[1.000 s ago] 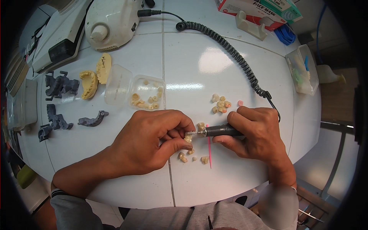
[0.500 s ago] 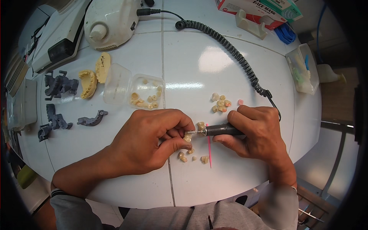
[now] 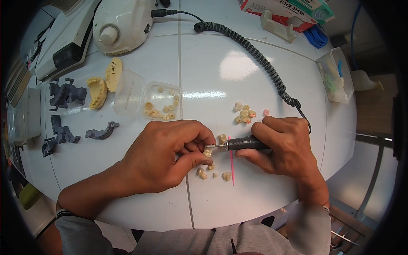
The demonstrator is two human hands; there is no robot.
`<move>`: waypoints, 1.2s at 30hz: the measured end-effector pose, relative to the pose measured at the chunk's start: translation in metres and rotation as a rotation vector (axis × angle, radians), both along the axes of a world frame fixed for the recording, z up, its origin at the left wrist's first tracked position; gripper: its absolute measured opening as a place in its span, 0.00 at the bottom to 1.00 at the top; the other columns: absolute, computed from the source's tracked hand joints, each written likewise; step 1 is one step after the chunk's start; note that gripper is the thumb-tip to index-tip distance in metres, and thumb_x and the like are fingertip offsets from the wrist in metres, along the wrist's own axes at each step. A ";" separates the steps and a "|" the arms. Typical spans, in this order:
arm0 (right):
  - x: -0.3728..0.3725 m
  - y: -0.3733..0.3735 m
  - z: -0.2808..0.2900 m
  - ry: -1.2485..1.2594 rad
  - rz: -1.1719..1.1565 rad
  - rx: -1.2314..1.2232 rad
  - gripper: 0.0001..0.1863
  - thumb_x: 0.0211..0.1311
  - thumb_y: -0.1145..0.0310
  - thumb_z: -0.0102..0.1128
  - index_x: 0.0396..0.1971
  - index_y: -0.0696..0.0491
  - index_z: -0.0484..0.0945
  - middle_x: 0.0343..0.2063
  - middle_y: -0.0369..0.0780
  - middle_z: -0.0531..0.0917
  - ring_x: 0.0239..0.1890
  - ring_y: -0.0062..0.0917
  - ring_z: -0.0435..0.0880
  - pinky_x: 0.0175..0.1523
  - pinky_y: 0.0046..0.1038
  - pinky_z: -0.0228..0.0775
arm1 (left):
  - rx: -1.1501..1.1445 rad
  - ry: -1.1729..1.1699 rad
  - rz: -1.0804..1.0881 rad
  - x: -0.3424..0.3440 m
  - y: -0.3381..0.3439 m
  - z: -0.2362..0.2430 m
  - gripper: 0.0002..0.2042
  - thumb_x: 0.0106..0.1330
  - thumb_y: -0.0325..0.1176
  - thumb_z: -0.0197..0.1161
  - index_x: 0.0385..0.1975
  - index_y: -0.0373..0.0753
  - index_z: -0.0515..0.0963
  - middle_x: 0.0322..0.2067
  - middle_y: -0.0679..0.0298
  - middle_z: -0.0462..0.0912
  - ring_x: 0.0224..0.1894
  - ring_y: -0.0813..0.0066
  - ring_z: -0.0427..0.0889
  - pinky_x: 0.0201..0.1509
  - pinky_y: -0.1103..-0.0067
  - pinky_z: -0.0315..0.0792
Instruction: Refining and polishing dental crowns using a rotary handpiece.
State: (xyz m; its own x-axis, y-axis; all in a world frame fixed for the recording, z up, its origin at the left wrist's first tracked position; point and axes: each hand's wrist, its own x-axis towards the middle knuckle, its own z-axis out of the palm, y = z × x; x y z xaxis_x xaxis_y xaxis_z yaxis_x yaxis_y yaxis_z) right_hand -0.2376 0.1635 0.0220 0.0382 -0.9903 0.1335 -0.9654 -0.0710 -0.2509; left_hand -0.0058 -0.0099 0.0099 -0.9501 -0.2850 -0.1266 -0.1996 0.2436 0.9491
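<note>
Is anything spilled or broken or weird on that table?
I see no spill or clear break. It's a bit untidy: some tooth-shaped pieces lie loose on the white table, outside the open plastic box holding others, with a pink stick near them.

Dental lab: tooth cast point(image 3: 98, 94), loose crowns point(image 3: 245, 114), rotary handpiece point(image 3: 246, 143)

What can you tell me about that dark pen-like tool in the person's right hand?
The rotary handpiece is a slim dark cylinder with a ribbed front grip, narrowing to a silvery, metal-looking nose and thin bit. Gripped in the right hand, it points left and passes over a pink stick. Its tip is at a small tooth-coloured piece pinched by the left hand; exact contact is too small to tell. Its rear is hidden, and whether the bit is spinning cannot be told.
</note>
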 end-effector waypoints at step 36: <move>-0.004 0.001 0.001 -0.025 -0.004 0.019 0.30 0.59 0.37 0.79 0.25 0.51 0.80 0.14 0.34 0.74 0.13 0.26 0.73 0.22 0.32 0.62 | 0.007 -0.008 0.002 0.000 0.001 0.000 0.11 0.64 0.21 0.75 0.45 0.32 0.86 0.37 0.60 0.91 0.38 0.77 0.91 0.43 0.81 0.83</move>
